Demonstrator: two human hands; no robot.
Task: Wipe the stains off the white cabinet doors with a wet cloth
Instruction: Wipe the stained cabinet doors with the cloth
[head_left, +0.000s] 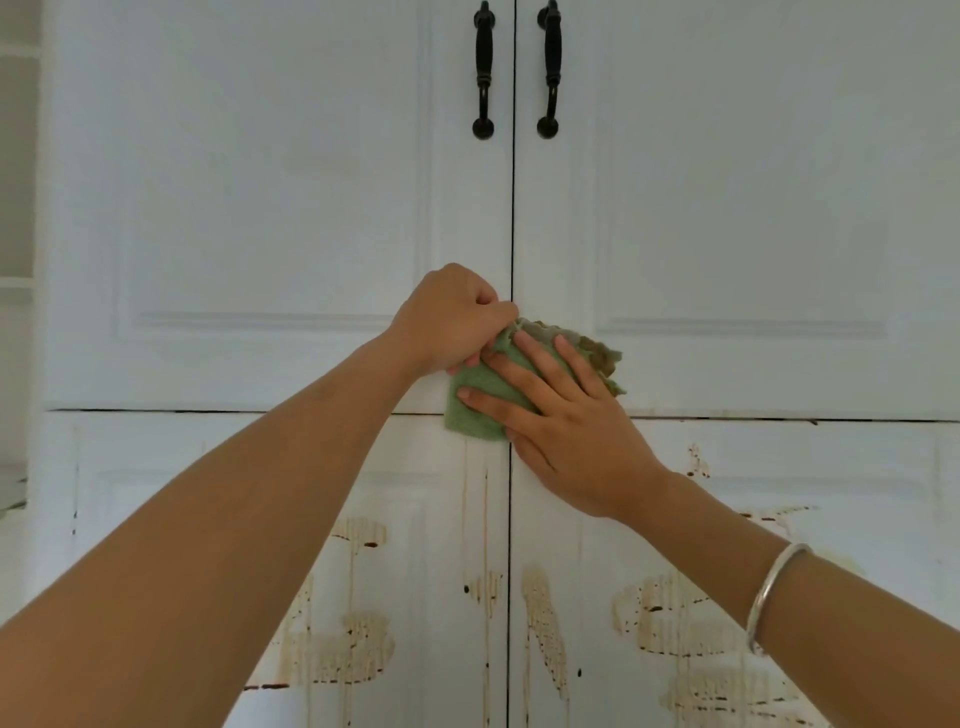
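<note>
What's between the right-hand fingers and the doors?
Head view: the green cloth, under the right hand's straight fingers, over the doors' seam.

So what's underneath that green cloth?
The green cloth covers where the white cabinet doors meet; the right hand presses it flat, the left hand grips its edge. Whether that patch is stained cannot be seen.
</note>
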